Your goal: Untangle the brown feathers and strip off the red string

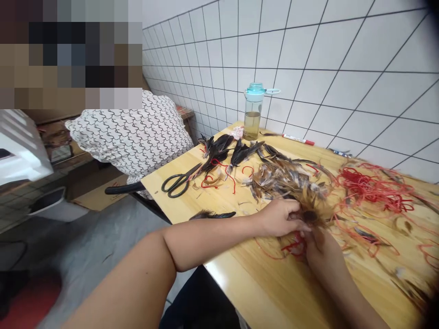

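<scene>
The left hand curls closed around a tuft of brown feathers near the middle of the wooden tabletop, and the right hand grips its base from below. Loose feathers lie just beyond, tangled red string spreads toward the right, and black-handled scissors lie near the left edge.

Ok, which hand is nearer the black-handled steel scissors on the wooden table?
Left. The left hand lies across the table from the black-handled scissors; the right hand is farther from them, beyond the left.
</scene>
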Motion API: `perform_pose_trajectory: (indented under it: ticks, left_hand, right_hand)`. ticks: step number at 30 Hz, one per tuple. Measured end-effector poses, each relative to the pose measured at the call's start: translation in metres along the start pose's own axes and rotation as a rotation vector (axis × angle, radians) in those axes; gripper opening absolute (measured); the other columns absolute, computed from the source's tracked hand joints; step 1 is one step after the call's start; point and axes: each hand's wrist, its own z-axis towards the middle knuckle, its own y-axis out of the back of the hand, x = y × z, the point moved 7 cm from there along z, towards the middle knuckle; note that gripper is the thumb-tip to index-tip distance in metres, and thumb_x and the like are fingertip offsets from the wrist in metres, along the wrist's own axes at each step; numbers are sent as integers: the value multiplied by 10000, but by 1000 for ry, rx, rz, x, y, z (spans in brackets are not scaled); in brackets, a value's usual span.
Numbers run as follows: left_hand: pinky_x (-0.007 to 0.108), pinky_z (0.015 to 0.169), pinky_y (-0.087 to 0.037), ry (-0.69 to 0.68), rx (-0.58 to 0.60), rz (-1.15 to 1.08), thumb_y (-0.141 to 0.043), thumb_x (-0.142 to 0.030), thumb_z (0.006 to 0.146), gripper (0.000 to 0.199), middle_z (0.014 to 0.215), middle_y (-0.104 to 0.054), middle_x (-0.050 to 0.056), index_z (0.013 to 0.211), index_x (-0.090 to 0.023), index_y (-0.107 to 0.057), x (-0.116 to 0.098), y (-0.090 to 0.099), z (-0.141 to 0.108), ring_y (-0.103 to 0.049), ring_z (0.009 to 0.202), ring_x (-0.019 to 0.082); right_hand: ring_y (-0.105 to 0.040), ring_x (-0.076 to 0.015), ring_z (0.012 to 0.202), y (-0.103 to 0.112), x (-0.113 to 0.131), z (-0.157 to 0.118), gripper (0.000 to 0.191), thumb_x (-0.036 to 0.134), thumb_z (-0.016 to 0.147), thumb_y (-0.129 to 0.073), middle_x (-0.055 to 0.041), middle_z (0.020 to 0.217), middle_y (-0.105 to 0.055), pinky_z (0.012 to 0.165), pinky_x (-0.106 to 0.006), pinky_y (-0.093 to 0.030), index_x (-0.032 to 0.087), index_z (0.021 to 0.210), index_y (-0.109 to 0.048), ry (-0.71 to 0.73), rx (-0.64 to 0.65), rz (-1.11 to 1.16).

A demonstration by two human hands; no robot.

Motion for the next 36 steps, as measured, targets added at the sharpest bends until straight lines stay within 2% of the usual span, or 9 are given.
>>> perform_pose_trajectory:
  ticks: [3, 6, 10, 15, 21, 25, 28, 32, 36]
  left_hand:
    - [212, 595, -384, -61, -2, 91, -692, -256, 733, 166, 674, -548, 4, 719, -128, -589, -6, 1, 1, -507, 659, 117]
    - [223, 630, -410, -65, 9, 147, -685, -260, 745, 155, 699, -590, 24, 727, -130, -602, -7, 1, 2, -547, 695, 139]
    - [218, 652, -418, -32, 14, 153, -653, -312, 789, 208, 770, -629, 36, 848, -113, -644, -4, 3, 3, -558, 725, 138]
    - [202, 621, -406, 7, -3, 134, -653, -322, 790, 232, 738, -621, 18, 881, -109, -659, 2, 5, 4, -536, 703, 124]
    - [214, 752, -442, -93, 5, 20, -675, -367, 770, 272, 851, -668, 40, 872, -115, -676, 4, 0, 5, -583, 817, 144]
    - [195, 708, -427, -49, 6, -21, -694, -367, 750, 277, 823, -650, 21, 857, -112, -673, 6, 0, 5, -556, 777, 121]
    - [179, 628, -389, 15, 0, -52, -725, -365, 711, 285, 706, -588, -15, 787, -102, -648, 5, 2, 3, -493, 657, 82]
    - [179, 572, -359, 106, 49, -153, -759, -447, 646, 385, 611, -539, -37, 752, -105, -616, 7, 0, 0, -463, 581, 71]
    - [177, 547, -339, 115, 47, -151, -735, -449, 679, 378, 617, -534, -36, 804, -111, -621, 13, -4, 0, -452, 566, 67]
  right_hand:
    - [-602, -238, 642, 0, 3, 0, 216, 277, 817, -371, -87, 673, -650, 569, -333, -435, 237, 671, -524, 69, -12, -22]
    - [-632, -253, 764, 1, 6, 0, 227, 297, 846, -378, -98, 798, -684, 651, -354, -470, 226, 780, -583, 116, -40, 1]
    - [-613, -240, 715, 5, 10, 0, 262, 360, 863, -400, -78, 736, -648, 630, -349, -464, 230, 707, -566, 109, -66, 12]
    - [-612, -225, 728, 10, 17, 0, 241, 409, 840, -483, -64, 764, -652, 666, -342, -468, 224, 763, -617, 108, -59, 46]
    - [-615, -231, 694, 15, 12, 0, 260, 383, 826, -463, -68, 728, -669, 636, -346, -465, 229, 732, -650, 67, -78, 79]
    - [-609, -226, 663, 14, 12, 1, 268, 379, 815, -457, -61, 685, -657, 610, -336, -461, 227, 687, -638, 58, -66, 105]
    - [-596, -211, 630, 14, 16, 1, 276, 367, 828, -440, -50, 666, -643, 587, -318, -453, 224, 692, -634, 78, -59, 104]
    - [-565, -194, 571, 18, 23, 2, 303, 353, 839, -413, -40, 596, -595, 562, -302, -447, 222, 641, -602, 110, -87, 115]
    - [-582, -197, 610, 17, 20, 3, 298, 359, 821, -419, -53, 636, -618, 577, -299, -456, 221, 616, -586, 91, -88, 143]
